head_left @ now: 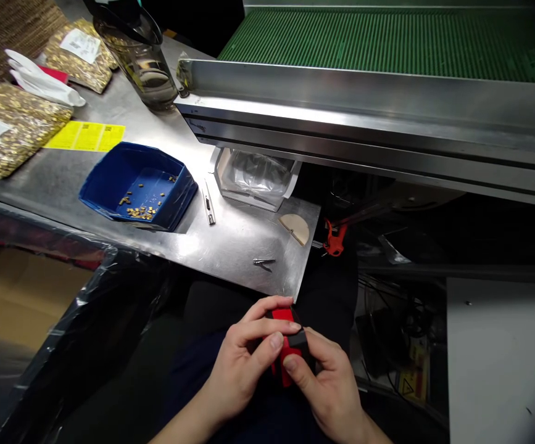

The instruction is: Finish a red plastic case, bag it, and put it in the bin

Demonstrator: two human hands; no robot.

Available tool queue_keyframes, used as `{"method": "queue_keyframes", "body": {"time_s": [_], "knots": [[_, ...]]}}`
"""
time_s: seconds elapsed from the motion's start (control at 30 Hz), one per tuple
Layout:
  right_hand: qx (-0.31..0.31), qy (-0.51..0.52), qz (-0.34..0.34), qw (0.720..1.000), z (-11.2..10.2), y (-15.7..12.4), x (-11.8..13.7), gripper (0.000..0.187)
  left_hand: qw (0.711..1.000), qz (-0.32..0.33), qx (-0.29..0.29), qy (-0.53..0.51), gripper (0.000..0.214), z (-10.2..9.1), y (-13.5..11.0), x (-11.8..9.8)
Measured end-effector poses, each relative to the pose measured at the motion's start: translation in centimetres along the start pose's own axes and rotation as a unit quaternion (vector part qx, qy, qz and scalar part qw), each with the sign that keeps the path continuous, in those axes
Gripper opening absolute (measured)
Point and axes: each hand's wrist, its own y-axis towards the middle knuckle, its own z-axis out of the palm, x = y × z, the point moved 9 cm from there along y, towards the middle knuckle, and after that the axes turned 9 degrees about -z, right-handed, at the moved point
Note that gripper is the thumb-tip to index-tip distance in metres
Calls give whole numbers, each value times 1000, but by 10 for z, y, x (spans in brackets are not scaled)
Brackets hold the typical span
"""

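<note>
Both of my hands are together over my lap, closed around a small red and black object (282, 316) whose kind I cannot make out. My left hand (244, 351) holds it from the left, with the fingers laid over its top and the thumb against it. From the other side, my right hand (329, 379) grips its black part, thumb pressed on the red face. Much of the object is hidden by my fingers. Just beyond my hands, on the metal table (239, 240), lie a small dark clipper-like tool (263, 264) and a beige half-round piece (295, 228).
A blue bin (181, 200) holds small brass parts; a utility knife (208, 203) lies beside it. Behind are a grey bin (253, 198) with clear plastic, a pitcher (149, 74) and bags of brass parts (21, 132). A green conveyor (364, 43) overhangs the table.
</note>
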Motion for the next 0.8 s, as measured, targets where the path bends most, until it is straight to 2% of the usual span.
{"method": "queue_keyframes", "body": {"time_s": [0.13, 0.2, 0.27, 0.4, 0.43, 0.57, 0.6, 0.8], "knots": [[-4, -54, -30, 998, 5, 3, 7, 18, 995, 6, -91, 37, 23, -7, 3, -5], [-6, -71, -45, 996, 7, 3, 10, 18, 994, -4, -107, 35, 27, -8, 6, -3], [-8, -69, -40, 997, 8, 3, 8, 18, 995, -21, -97, 13, 37, -8, 9, 1], [-10, -17, 12, 1000, 6, 2, -2, 17, 992, -63, -58, -94, 73, -6, 10, 14], [-12, -4, 20, 1000, 5, 2, -4, 18, 991, -66, -44, -107, 74, -5, 9, 15], [-16, 11, 25, 999, 3, 1, -5, 18, 998, -35, 12, -54, 33, 0, 6, 9], [-14, 4, 22, 1000, 4, 1, -3, 17, 999, -26, 19, -44, 29, 0, 6, 7], [-11, -27, -21, 999, 5, 1, 11, 16, 998, 18, 61, -30, 34, 2, 1, -4]]}}
